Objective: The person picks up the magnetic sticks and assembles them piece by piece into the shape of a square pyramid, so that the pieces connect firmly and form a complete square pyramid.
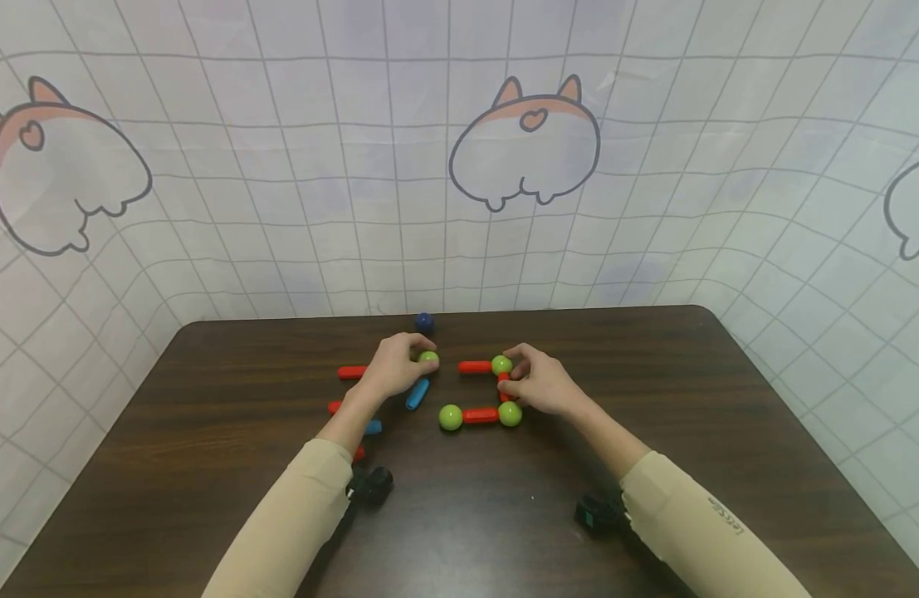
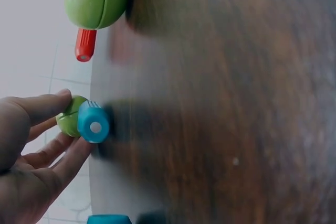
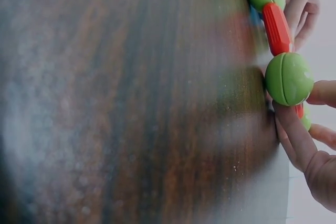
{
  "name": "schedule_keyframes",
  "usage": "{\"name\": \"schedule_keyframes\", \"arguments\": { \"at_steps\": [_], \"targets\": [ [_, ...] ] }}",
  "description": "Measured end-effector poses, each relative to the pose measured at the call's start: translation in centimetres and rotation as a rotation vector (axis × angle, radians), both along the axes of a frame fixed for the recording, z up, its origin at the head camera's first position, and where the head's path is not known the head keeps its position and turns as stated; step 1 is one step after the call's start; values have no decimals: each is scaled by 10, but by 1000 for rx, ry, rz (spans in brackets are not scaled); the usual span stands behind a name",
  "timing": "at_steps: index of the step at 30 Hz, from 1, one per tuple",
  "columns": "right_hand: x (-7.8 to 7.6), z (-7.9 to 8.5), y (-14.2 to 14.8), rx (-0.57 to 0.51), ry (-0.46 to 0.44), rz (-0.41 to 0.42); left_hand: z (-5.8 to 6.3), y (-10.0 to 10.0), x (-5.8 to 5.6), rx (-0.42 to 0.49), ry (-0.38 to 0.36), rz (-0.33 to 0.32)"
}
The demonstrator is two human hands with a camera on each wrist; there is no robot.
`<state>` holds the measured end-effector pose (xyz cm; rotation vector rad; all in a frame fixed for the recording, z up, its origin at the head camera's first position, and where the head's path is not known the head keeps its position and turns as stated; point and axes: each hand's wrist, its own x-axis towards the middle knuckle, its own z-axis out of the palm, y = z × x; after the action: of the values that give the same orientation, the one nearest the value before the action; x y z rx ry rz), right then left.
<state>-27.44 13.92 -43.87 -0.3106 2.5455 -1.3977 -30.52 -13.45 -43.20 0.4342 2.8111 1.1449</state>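
Observation:
In the head view, my left hand [image 1: 392, 365] pinches a green ball [image 1: 428, 356] between thumb and fingers near the table's far side. A blue rod [image 1: 417, 394] lies just in front of it, overlapping that ball in the left wrist view. To the right is an open-sided shape of red magnetic-looking rods joined by green balls. My right hand [image 1: 545, 384] holds its right side, fingers around the upright red rod [image 1: 504, 387] and by the far corner ball [image 1: 501, 365]. Its near side runs from the near corner ball [image 1: 510, 414] along a red rod [image 1: 480, 415] to another green ball [image 1: 451, 417].
A dark blue ball [image 1: 425, 323] sits at the back edge of the brown table [image 1: 459, 531]. Left of the left forearm lie red rods [image 1: 351, 372] and a partly hidden blue rod [image 1: 373, 427]. Black wrist cameras [image 1: 373, 485] hang beneath both sleeves. A patterned white curtain [image 1: 399, 249] surrounds the table.

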Motion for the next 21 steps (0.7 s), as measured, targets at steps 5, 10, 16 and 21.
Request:
{"name": "schedule_keyframes", "arguments": {
  "at_steps": [5,10,16,21],
  "targets": [
    [0,0,0,-1,-1,-2,-2,4,-1,30,-17,-22],
    [0,0,0,1,1,0,-3,8,0,36,-19,-36],
    [-1,0,0,12,1,-1,-2,14,0,35,-23,-60],
    [-1,-2,-1,8,1,-8,-2,18,1,49,-27,-78]
  ]
}}
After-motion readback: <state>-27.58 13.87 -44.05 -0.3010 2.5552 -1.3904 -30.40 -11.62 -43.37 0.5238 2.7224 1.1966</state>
